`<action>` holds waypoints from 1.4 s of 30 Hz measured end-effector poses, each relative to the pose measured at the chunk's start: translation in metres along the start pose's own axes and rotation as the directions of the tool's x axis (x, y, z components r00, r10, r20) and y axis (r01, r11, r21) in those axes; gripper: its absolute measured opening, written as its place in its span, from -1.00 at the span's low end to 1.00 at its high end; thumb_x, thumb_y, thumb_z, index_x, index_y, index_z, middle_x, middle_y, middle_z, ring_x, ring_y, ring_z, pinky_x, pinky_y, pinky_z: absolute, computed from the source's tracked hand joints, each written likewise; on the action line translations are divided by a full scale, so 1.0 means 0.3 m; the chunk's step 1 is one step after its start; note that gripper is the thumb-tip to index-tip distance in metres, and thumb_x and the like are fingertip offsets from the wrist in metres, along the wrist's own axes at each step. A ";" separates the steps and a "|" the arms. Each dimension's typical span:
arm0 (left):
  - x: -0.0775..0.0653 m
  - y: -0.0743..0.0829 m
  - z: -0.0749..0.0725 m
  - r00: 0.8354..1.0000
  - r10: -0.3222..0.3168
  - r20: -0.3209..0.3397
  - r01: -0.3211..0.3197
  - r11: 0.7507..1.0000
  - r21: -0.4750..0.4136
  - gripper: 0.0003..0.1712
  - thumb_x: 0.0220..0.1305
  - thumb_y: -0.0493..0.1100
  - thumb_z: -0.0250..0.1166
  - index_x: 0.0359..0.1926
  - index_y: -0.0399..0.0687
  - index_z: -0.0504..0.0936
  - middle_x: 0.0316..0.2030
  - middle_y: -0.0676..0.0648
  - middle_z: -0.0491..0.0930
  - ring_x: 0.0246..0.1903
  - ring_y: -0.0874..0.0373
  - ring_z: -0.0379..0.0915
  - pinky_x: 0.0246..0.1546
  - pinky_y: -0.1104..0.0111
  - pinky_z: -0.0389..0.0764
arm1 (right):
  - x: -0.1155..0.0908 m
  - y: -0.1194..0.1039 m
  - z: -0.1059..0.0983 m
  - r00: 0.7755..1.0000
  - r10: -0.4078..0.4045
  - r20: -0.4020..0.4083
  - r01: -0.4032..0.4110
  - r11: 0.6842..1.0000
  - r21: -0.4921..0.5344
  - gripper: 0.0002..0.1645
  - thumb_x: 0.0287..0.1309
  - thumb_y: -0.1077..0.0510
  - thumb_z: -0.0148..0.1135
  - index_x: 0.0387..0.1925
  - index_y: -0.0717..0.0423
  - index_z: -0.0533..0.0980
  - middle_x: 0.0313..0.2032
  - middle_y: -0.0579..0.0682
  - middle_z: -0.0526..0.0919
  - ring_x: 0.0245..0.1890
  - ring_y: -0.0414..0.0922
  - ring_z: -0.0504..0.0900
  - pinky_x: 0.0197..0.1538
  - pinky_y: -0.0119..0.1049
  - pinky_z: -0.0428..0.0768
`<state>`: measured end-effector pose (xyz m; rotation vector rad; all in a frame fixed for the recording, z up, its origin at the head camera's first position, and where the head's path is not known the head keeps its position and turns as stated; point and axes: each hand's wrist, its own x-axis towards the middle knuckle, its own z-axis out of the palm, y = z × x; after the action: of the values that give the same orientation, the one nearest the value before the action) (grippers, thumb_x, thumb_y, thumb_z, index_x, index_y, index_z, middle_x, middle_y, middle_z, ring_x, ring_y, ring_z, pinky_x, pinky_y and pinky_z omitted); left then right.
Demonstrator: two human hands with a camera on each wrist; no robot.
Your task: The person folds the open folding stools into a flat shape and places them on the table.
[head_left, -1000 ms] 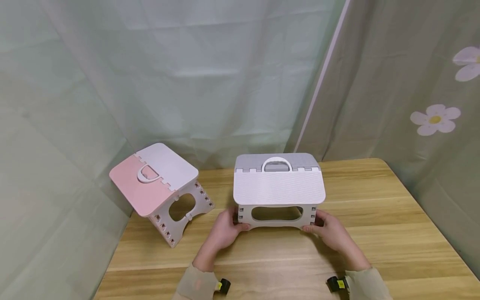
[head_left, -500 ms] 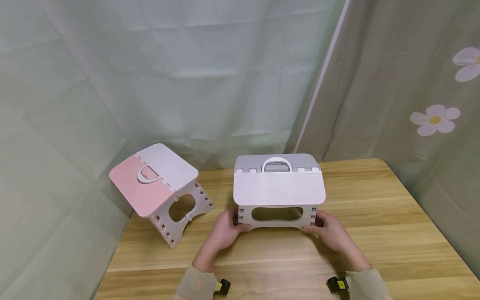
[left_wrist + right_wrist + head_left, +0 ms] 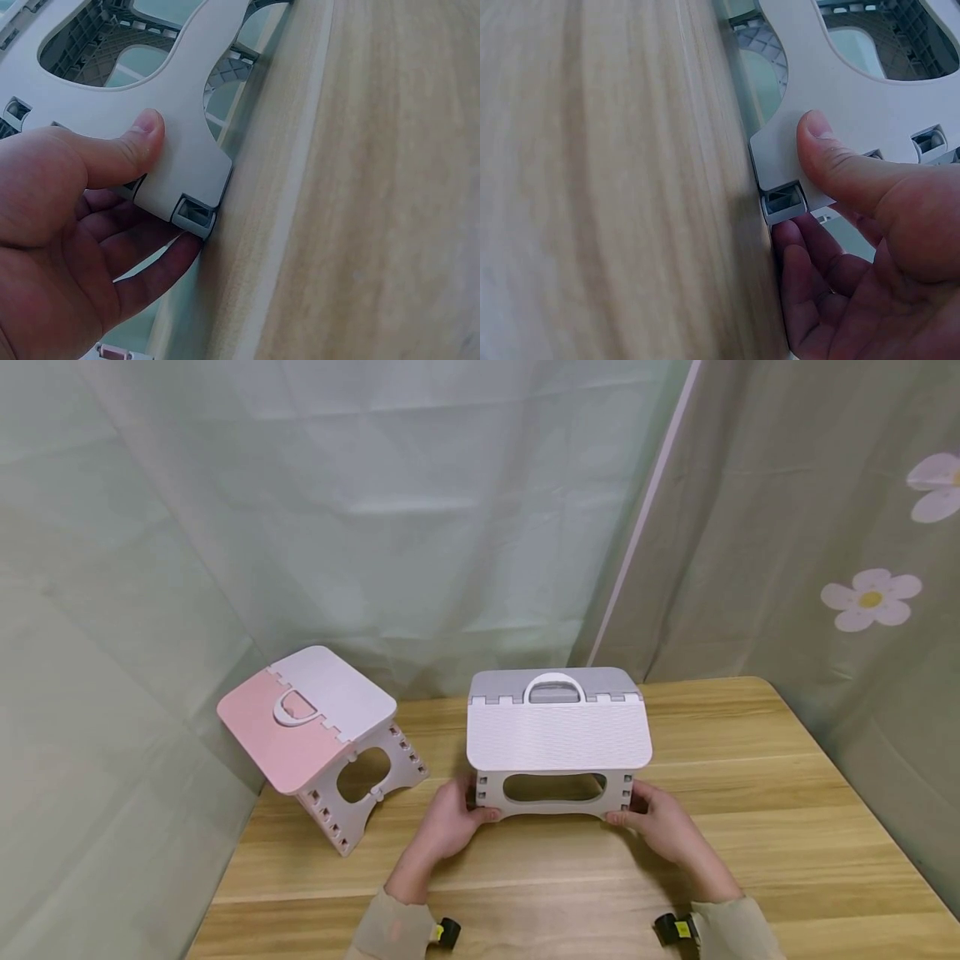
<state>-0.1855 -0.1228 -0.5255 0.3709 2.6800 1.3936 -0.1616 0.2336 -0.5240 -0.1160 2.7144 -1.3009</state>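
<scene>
A grey and white folding step stool [image 3: 558, 735] stands unfolded on the table, its arched white handle [image 3: 555, 678] lying on the top. My left hand [image 3: 450, 818] grips the lower left corner of its front leg panel. In the left wrist view the thumb presses the panel's front face [image 3: 180, 142] and the fingers curl behind the hinged edge. My right hand [image 3: 660, 822] grips the opposite lower corner the same way. The right wrist view shows that thumb on the panel [image 3: 847, 105], with the fingers bent behind the edge, close to the tabletop.
A pink and white folding stool [image 3: 307, 718] stands unfolded at the left, turned at an angle. The wooden table [image 3: 750, 827] ends at a rounded back right corner. Pale curtains [image 3: 420, 510] hang behind and on both sides, with printed flowers [image 3: 870, 600] at the right.
</scene>
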 end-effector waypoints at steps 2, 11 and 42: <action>0.000 0.002 -0.002 1.000 0.001 0.000 -0.001 1.000 0.000 -0.46 0.29 -0.20 0.58 0.17 -0.32 0.57 0.01 -0.18 0.69 -0.02 0.03 0.62 0.05 0.03 0.65 | 0.001 -0.002 -0.001 1.000 -0.005 -0.004 0.005 1.000 -0.001 -0.32 0.26 -0.02 0.56 0.26 0.29 0.59 -0.11 0.00 0.78 -0.10 -0.06 0.68 0.03 -0.03 0.59; -0.004 0.006 -0.004 1.000 0.003 0.005 -0.003 1.000 -0.014 -0.44 0.29 -0.21 0.58 0.18 -0.35 0.55 0.02 -0.20 0.68 -0.01 0.00 0.62 0.06 0.01 0.65 | -0.001 -0.001 0.002 1.000 0.004 -0.006 -0.004 1.000 -0.003 -0.31 0.27 -0.01 0.55 0.29 0.28 0.58 -0.09 0.01 0.78 -0.07 -0.05 0.68 0.09 0.02 0.58; -0.002 -0.002 0.001 0.999 0.034 0.000 -0.034 0.999 -0.016 -0.39 0.28 -0.22 0.59 0.23 -0.34 0.53 0.06 -0.20 0.67 0.05 -0.02 0.61 0.10 0.01 0.62 | 0.002 0.002 0.007 1.000 -0.016 -0.010 0.016 1.000 0.003 -0.37 0.26 0.01 0.55 0.23 0.28 0.61 -0.12 -0.03 0.77 -0.13 -0.10 0.65 -0.03 -0.09 0.57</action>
<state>-0.1851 -0.1232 -0.5262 0.4172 2.6729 1.4224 -0.1620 0.2323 -0.5258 -0.1313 2.7251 -1.3135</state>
